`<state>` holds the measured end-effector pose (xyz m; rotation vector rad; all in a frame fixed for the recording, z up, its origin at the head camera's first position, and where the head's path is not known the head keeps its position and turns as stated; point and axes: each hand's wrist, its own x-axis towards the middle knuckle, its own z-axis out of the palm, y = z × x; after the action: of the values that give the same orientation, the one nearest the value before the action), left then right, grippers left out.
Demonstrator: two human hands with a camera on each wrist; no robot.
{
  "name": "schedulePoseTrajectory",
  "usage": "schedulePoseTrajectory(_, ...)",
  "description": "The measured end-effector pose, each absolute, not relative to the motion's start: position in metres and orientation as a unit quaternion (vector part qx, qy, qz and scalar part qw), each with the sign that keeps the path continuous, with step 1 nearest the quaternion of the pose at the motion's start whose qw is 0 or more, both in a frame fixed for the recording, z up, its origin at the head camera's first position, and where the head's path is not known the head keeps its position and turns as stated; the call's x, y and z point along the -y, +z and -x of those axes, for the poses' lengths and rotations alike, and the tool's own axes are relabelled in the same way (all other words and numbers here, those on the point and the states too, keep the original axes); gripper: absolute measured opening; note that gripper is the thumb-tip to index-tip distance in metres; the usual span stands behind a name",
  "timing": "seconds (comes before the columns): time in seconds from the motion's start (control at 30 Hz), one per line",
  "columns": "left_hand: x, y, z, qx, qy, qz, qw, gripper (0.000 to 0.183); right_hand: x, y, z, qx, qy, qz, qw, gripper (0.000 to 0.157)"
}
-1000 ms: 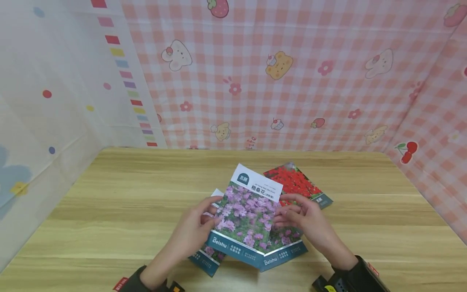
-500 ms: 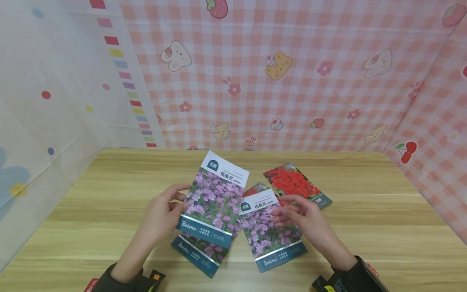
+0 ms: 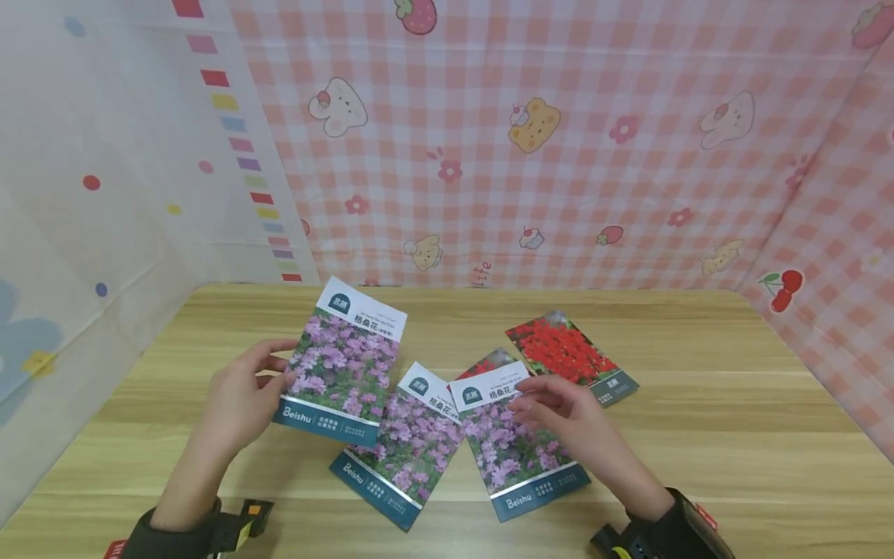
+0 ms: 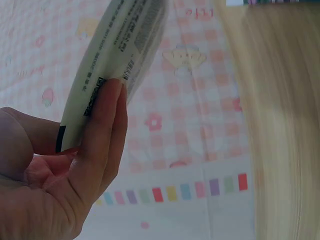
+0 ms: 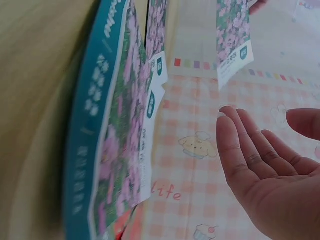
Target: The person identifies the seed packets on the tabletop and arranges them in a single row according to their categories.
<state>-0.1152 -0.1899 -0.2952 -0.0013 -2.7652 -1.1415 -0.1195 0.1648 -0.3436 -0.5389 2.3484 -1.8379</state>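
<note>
In the head view my left hand (image 3: pixel 240 396) pinches the left edge of a seed packet (image 3: pixel 342 365) with pink-purple cosmos flowers, a white top and a teal band. It is raised above the table; its printed back (image 4: pixel 107 70) faces the left wrist camera. Two more cosmos seed packets lie on the table, a middle packet (image 3: pixel 408 442) and a right packet (image 3: pixel 506 446). My right hand (image 3: pixel 576 423) is over the right packet's upper right part. In the right wrist view that hand (image 5: pixel 270 175) has its fingers loosely extended, apart from the packets and holding nothing.
A red-flower packet (image 3: pixel 559 345) lies behind on the right. Another red-flower packet (image 3: pixel 485 363) is mostly hidden under the cosmos packets. The wooden table (image 3: pixel 726 435) meets a pink checked cloth (image 3: pixel 447 210) at the back, with cloth at both sides.
My left hand has carried the held cosmos packet leftward, off the other two, uncovering the middle and right packets. My right hand has stayed almost in place.
</note>
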Motion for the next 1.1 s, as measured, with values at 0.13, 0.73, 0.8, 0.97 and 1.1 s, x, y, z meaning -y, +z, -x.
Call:
schedulePoseTrajectory(0.13, 0.202, -0.295, 0.117, 0.93, -0.361, -0.013, 0.071, 0.037, -0.155, -0.342, 0.121, -0.783, -0.588, 0.197, 0.051, 0.029)
schedulePoseTrajectory(0.73, 0.247, -0.313, 0.13, 0.954, -0.298, -0.04, 0.02, 0.035, -0.087, -0.333, 0.121, -0.837, -0.449, 0.308, 0.041, 0.03)
schedulePoseTrajectory(0.8, 0.251, -0.315, 0.131, 0.957, -0.287, -0.041, 0.013, 0.035, -0.079, -0.333, 0.119, -0.841, -0.434, 0.319, 0.047, 0.031)
schedulePoseTrajectory(0.97, 0.262, -0.32, 0.133, 0.963, -0.265, -0.042, -0.011, 0.037, -0.064, -0.335, 0.116, -0.845, -0.4, 0.354, 0.041, 0.031)
schedulePoseTrajectory(1.1, 0.27, -0.325, 0.135, 0.965, -0.257, -0.044, -0.033, 0.04, -0.055, -0.336, 0.115, -0.848, -0.368, 0.38, 0.038, 0.033)
